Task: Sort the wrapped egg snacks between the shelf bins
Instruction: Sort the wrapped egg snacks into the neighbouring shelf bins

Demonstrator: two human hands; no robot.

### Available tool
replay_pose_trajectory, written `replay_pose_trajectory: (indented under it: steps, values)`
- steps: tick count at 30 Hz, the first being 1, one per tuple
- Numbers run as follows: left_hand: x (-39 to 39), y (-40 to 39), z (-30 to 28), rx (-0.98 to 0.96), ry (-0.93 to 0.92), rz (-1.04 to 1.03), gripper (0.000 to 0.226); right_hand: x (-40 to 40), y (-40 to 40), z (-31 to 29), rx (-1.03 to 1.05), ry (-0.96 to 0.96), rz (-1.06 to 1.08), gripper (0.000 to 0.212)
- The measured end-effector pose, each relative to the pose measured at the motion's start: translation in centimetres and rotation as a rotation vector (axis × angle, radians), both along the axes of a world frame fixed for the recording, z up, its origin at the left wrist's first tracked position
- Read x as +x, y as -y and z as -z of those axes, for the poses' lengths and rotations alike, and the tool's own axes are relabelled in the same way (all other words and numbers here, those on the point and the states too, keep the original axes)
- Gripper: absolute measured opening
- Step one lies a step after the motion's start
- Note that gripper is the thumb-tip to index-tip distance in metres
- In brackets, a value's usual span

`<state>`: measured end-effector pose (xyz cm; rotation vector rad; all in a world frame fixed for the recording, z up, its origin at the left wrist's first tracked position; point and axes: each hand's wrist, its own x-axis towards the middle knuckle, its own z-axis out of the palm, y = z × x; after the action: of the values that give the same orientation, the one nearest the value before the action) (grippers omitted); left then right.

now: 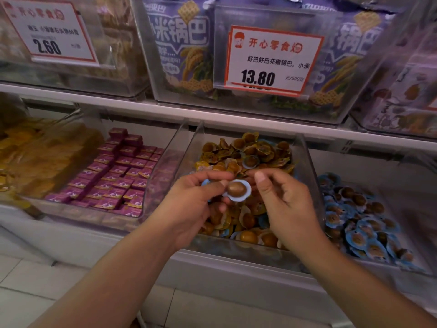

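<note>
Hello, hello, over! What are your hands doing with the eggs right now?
Left hand pinching blue-wrapped egg over the yellow-egg bin. Right hand beside it, fingers curled, holding nothing visible. Blue-egg bin to the right, nothing blocking. Over.

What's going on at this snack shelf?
A person is sorting wrapped egg snacks. Their left hand pinches a blue-wrapped egg over the middle bin, which holds mostly yellow-wrapped eggs with a few blue ones mixed in. The right hand hovers beside it, apparently empty. The bin of blue-wrapped eggs sits to the right.

held egg snack (237, 190): brown egg, light-blue wrapper. middle bin (305, 166): mostly yellow wrappers. right bin snacks (354, 223) blue. boxes (113, 176) magenta. price tag (272, 60) white, orange border.
</note>
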<state>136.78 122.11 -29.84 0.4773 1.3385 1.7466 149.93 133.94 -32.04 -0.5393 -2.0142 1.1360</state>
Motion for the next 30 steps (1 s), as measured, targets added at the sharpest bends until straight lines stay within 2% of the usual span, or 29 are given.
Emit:
replay_pose_trajectory:
  steps: [2,5,7,10,12,14,17,20,23,24,26,28,30]
  values:
    - [-0.9,0.4,-0.3,0.044,-0.06,-0.078,0.016,0.3,-0.6,0.0,0.1,0.209,-0.092,0.013]
    - [-2.2,1.3,-0.9,0.108,-0.1,-0.122,0.023,0.4,-1.1,0.1,0.341,0.679,-0.429,0.019]
    - [-2.5,1.7,-1.0,0.117,-0.108,-0.133,0.026,0.0,-1.0,0.3,0.435,0.78,-0.49,0.027]
    - [-2.3,1.7,-0.8,0.114,-0.117,-0.148,0.025,-1.0,-0.8,0.2,0.487,0.792,-0.497,0.044]
    - [-2.2,1.6,-0.6,0.108,-0.142,-0.156,0.025,-1.6,-1.0,0.2,0.508,0.815,-0.497,0.047]
    - [-2.1,1.6,-0.5,0.106,-0.16,-0.163,0.026,-2.2,-1.0,0.4,0.59,0.812,-0.486,0.045]
    - [-2.2,1.5,-0.4,0.113,-0.169,-0.129,0.025,-3.0,-0.3,0.7,0.72,0.716,-0.446,0.029]
    - [-2.4,1.5,-0.3,0.121,-0.171,-0.091,0.029,-2.5,-0.4,1.2,0.53,0.536,-0.412,0.015]
    - [-2.3,1.3,0.0,0.084,-0.212,-0.089,0.034,-1.5,-1.4,0.6,0.21,0.33,-0.261,0.007]
    - [-2.2,1.1,0.1,0.063,-0.235,-0.098,0.036,-1.1,-1.8,0.3,0.16,0.299,-0.205,0.009]
    - [-1.8,0.5,0.4,0.016,-0.264,-0.117,0.037,-0.4,-2.3,-0.5,0.206,0.385,-0.21,0.008]
    - [-1.4,0.0,0.6,-0.025,-0.268,-0.131,0.034,0.1,-1.8,-0.6,0.338,0.59,-0.362,0.009]
    - [-1.2,-0.4,0.7,-0.055,-0.28,-0.137,0.031,0.0,-1.2,-0.2,0.452,0.73,-0.498,0.02]
